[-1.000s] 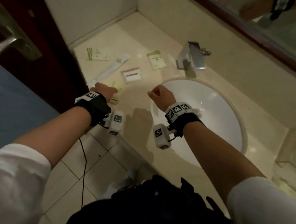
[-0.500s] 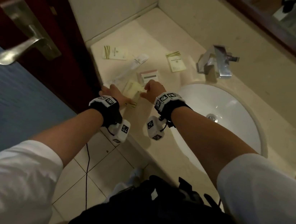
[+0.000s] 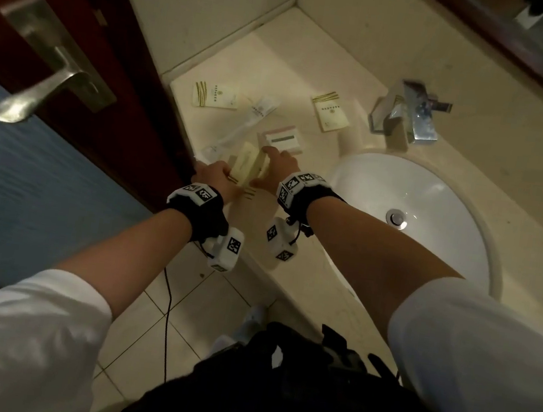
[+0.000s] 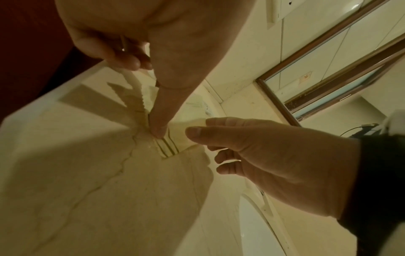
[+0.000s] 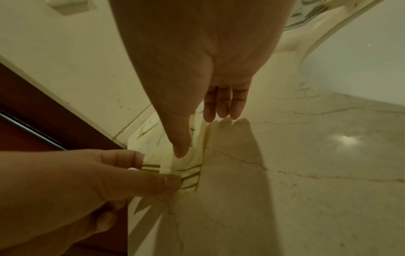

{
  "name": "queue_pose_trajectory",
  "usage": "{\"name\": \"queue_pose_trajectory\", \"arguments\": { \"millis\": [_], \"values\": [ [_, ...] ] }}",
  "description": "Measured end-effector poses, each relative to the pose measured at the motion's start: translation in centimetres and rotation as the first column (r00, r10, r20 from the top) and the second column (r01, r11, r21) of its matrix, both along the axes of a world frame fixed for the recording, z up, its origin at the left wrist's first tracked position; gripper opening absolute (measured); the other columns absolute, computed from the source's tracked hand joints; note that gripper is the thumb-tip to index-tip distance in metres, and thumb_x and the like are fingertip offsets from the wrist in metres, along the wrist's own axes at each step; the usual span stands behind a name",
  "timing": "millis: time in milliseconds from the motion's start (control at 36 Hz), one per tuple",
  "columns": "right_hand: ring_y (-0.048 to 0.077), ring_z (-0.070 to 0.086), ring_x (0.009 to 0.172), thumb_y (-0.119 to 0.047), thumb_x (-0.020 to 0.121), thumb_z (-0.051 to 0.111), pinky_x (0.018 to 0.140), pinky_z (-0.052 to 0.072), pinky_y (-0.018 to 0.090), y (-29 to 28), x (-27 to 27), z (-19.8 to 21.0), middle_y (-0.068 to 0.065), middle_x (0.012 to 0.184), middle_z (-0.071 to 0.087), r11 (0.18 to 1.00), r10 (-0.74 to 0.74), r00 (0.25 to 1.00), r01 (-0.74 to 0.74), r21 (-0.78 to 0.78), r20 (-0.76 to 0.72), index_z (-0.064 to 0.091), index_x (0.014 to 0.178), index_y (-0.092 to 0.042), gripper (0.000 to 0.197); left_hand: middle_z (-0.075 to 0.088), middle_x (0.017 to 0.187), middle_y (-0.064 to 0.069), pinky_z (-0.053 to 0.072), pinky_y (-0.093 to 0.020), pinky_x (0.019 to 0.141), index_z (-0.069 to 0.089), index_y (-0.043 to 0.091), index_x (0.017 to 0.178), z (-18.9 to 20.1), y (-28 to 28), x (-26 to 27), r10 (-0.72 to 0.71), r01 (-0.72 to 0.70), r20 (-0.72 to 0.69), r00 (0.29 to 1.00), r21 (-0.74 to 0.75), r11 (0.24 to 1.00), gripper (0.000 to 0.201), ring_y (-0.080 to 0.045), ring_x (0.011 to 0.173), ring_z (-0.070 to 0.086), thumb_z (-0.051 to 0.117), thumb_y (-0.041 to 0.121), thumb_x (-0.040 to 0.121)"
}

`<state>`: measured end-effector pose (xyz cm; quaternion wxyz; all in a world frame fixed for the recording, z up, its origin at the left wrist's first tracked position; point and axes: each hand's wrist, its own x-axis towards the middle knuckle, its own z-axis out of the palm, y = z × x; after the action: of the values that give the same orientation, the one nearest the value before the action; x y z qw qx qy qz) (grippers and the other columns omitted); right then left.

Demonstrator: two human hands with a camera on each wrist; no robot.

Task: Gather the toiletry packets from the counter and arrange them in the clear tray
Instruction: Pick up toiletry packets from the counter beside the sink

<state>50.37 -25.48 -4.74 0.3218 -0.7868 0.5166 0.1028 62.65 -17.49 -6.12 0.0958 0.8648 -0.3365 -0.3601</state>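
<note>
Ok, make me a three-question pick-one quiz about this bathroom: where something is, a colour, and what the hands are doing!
1. Where is the tap? A on the door B behind the sink C on the floor
2. What colour is the sink? A white B black C red
3. What do the left hand and right hand hold? A packets B a towel C nothing
Answers: B, it stands just past the bowl's far rim; A, the bowl shows white; A, fingers of both pinch cream packets.
</note>
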Motion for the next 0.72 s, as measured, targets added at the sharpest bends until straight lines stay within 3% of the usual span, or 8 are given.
{"name": "queue_pose_trajectory", "arguments": {
  "millis": [83, 194, 306, 389, 444, 500, 556, 722],
  "values": [
    [0.034, 0.041, 0.130, -0.041, 0.079, 0.073, 0.105, 0.039, 0.043, -0.1, 0.0, -0.1, 0.016, 0.141, 0.039, 0.999, -0.049, 0.999, 0.049, 0.011, -0.002, 0.032, 0.144, -0.018, 0.081, 0.034, 0.138, -0.016, 0.045, -0.036, 0.102, 0.063, 0.020, 0.109, -0.1, 0.3, -0.1, 0.017, -0.018, -0.020, 1.000, -0.076, 0.997, 0.040, -0.034, 0.117, 0.050, 0.072, 0.036, 0.074],
    [0.033, 0.045, 0.124, -0.043, 0.086, 0.065, 0.100, 0.040, 0.039, -0.3, -0.1, 0.3, 0.016, 0.136, 0.043, 0.994, -0.103, 0.995, 0.103, -0.024, 0.011, 0.045, 0.132, -0.012, 0.059, 0.045, 0.126, -0.014, 0.045, -0.031, 0.094, 0.063, 0.018, 0.110, -0.2, 1.0, 0.2, 0.044, -0.055, -0.062, 0.997, -0.203, 0.978, 0.033, -0.031, 0.111, 0.051, 0.069, 0.025, 0.078],
    [0.031, 0.050, 0.115, -0.045, 0.087, 0.062, 0.092, 0.042, 0.036, -0.5, -0.9, 0.6, 0.015, 0.129, 0.047, 0.996, -0.089, 0.996, 0.090, -0.025, 0.026, 0.052, 0.125, -0.010, 0.052, 0.060, 0.093, -0.002, 0.049, -0.028, 0.074, 0.062, 0.020, 0.095, 0.1, 1.7, 0.6, 0.084, -0.134, -0.170, 0.982, -0.306, 0.943, 0.011, -0.022, 0.089, 0.059, 0.062, 0.021, 0.084],
    [0.022, 0.050, 0.093, -0.043, 0.088, 0.062, 0.073, 0.038, 0.029, -0.5, -1.8, 0.7, 0.007, 0.106, 0.054, 0.996, -0.080, 0.993, 0.077, 0.035, 0.086, 0.057, 0.111, -0.010, 0.040, 0.057, 0.083, -0.001, 0.046, -0.024, 0.060, 0.058, 0.016, 0.090, 0.6, 1.7, 0.6, 0.114, -0.210, -0.322, 0.940, -0.281, 0.937, 0.004, -0.015, 0.073, 0.054, 0.060, 0.016, 0.087],
    [0.019, 0.045, 0.082, -0.040, 0.090, 0.060, 0.067, 0.033, 0.028, -0.4, -2.5, 0.9, -0.001, 0.080, 0.046, 0.992, -0.098, 0.987, 0.088, 0.086, 0.127, 0.052, 0.083, -0.015, 0.028, 0.056, 0.077, -0.001, 0.044, -0.023, 0.056, 0.057, 0.015, 0.084, 1.1, 1.5, 0.7, 0.131, -0.254, -0.411, 0.902, -0.260, 0.932, 0.006, -0.012, 0.065, 0.051, 0.061, 0.010, 0.086],
    [0.019, 0.045, 0.071, -0.036, 0.091, 0.060, 0.069, 0.036, 0.030, -0.2, -3.2, 1.1, -0.002, 0.070, 0.040, 0.976, -0.168, 0.965, 0.134, 0.172, 0.202, 0.043, 0.071, -0.015, 0.033, 0.056, 0.073, -0.002, 0.045, -0.025, 0.059, 0.055, 0.018, 0.075, 1.4, 1.4, 0.9, 0.144, -0.294, -0.498, 0.855, -0.238, 0.926, 0.016, -0.014, 0.065, 0.052, 0.063, 0.007, 0.084],
    [0.014, 0.051, 0.064, -0.032, 0.092, 0.060, 0.066, 0.043, 0.031, 0.3, -4.1, 1.3, 0.000, 0.070, 0.048, 0.930, -0.299, 0.910, 0.211, 0.300, 0.288, 0.045, 0.071, -0.015, 0.031, 0.059, 0.076, -0.005, 0.049, -0.030, 0.067, 0.052, 0.018, 0.071, 1.8, 1.2, 0.7, 0.170, -0.354, -0.597, 0.784, -0.204, 0.913, 0.021, -0.019, 0.070, 0.057, 0.063, 0.006, 0.084],
    [0.015, 0.059, 0.062, -0.024, 0.092, 0.062, 0.055, 0.046, 0.025, 1.5, -7.5, 1.8, 0.003, 0.076, 0.060, 0.800, -0.544, 0.737, 0.312, 0.513, 0.401, 0.048, 0.073, -0.016, 0.025, 0.055, 0.078, -0.008, 0.052, -0.031, 0.071, 0.045, 0.015, 0.068, 3.0, 0.5, -1.4, 0.170, -0.452, -0.767, 0.619, -0.171, 0.875, 0.027, -0.022, 0.072, 0.058, 0.059, 0.001, 0.087]
  ]
}}
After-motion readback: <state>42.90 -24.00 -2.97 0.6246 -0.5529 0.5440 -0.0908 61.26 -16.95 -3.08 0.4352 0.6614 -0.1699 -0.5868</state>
